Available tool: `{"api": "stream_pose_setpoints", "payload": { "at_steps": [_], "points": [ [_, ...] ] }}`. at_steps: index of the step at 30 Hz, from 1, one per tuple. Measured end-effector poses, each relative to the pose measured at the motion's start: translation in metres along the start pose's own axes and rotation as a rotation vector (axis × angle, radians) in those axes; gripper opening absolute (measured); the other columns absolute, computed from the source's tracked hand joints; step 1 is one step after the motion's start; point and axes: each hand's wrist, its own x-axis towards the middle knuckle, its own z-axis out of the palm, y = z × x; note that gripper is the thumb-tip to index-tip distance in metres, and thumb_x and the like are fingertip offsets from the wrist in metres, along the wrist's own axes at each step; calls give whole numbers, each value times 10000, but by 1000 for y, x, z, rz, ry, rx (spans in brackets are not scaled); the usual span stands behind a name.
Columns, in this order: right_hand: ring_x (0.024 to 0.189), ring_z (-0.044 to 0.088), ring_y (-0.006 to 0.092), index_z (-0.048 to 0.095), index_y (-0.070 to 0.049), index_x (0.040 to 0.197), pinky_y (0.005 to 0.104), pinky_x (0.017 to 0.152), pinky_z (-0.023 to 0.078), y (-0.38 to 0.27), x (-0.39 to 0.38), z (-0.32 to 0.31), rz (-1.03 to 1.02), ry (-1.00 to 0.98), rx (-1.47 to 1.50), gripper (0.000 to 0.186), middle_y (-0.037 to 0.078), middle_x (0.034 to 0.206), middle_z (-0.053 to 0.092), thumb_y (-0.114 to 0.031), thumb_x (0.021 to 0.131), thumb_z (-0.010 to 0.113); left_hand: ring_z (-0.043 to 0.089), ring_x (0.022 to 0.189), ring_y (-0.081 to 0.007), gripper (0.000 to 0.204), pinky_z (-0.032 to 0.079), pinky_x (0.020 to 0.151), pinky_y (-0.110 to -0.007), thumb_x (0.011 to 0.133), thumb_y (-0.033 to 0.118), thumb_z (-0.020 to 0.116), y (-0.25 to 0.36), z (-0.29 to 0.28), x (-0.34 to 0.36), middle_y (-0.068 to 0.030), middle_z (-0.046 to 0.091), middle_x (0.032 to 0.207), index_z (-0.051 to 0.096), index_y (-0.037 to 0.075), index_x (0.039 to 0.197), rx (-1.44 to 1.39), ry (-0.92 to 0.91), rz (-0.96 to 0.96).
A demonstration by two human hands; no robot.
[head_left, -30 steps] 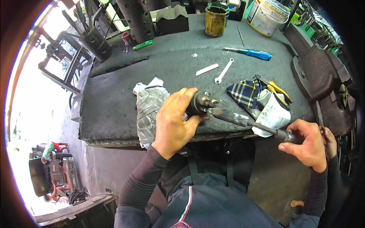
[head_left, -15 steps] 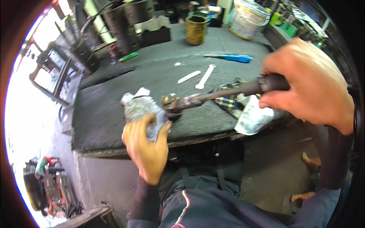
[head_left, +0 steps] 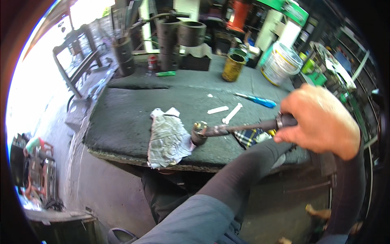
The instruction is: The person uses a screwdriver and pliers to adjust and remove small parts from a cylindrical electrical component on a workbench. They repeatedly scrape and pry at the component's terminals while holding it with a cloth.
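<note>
R hand [head_left: 321, 122] fingers wrap rod [head_left: 235, 129] handle, tip at round part [head_left: 198, 140] beside rag [head_left: 167, 138] on tabletop [head_left: 122, 122], prob. a tip-positioning step; L hand hidden, state can't be told; next move prob. needs steady hold.

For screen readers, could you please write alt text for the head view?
The right hand grips a metal tool by its dark handle over a workbench; the left arm crosses below, its hand hidden. A cloth, wrench and blue screwdriver lie there.

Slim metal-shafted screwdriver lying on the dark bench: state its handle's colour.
The screwdriver's handle is blue, showing best in the head view.
</note>
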Motion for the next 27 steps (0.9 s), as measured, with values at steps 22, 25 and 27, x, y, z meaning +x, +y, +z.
{"api": "stream_pose_setpoints", "payload": {
  "at_steps": [22, 25, 27],
  "points": [
    [892, 675, 419, 733, -30, 800, 525, 791, 508, -29, 43, -16, -57, -72, -128, 366, 175, 797, 698, -306, 698, 952, 746, 1016, -368, 259, 566, 991, -519, 1053, 141, 593, 62, -149, -252, -199, 731, 1094, 655, 7, 1265, -884, 142, -126],
    [907, 665, 418, 735, -32, 863, 517, 809, 484, -16, 10, -24, 60, -105, -161, 437, 162, 821, 697, -339, 660, 969, 790, 861, -331, 297, 622, 758, -480, 1149, 248, 562, 17, -144, -344, -159, 793, 939, 607, -9, 1291, -1269, -15, -376],
    [941, 658, 413, 737, -36, 899, 510, 835, 475, -14, 5, -20, 88, -124, -137, 484, 149, 849, 705, -367, 640, 975, 792, 952, -222, 340, 641, 849, -395, 1177, 312, 563, -31, -127, -415, -153, 808, 1041, 650, -17, 1177, -1822, -155, -939]
  ]
}}
